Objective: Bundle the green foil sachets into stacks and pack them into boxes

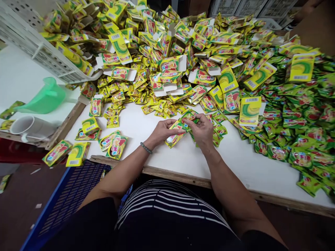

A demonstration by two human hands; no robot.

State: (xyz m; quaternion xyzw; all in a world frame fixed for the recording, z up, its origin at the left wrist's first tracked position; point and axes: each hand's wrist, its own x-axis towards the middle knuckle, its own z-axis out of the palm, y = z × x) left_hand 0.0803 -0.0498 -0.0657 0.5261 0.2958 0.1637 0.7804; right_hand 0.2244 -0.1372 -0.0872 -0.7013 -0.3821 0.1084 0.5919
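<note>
My left hand [162,133] is closed around a small yellow and green candy box [172,140] with fruit pictures, held tilted just above the white table [170,160]. At the box's upper right end, my right hand [203,131] pinches a shiny green candy packet [190,114]. The packet touches that end of the box; how far it reaches inside is hidden by my fingers. Several loose green packets [218,130] lie beside my right hand. Beyond both hands is a heap of small yellow packets [154,106].
Open-flapped boxes [172,64] are piled across the back. Green packets [300,139] spread along the right. Several boxes [116,146] lie at left, near a white mug [39,127], a green scoop [44,99] and a white crate [44,52]. A blue basket [65,198] stands below the table edge.
</note>
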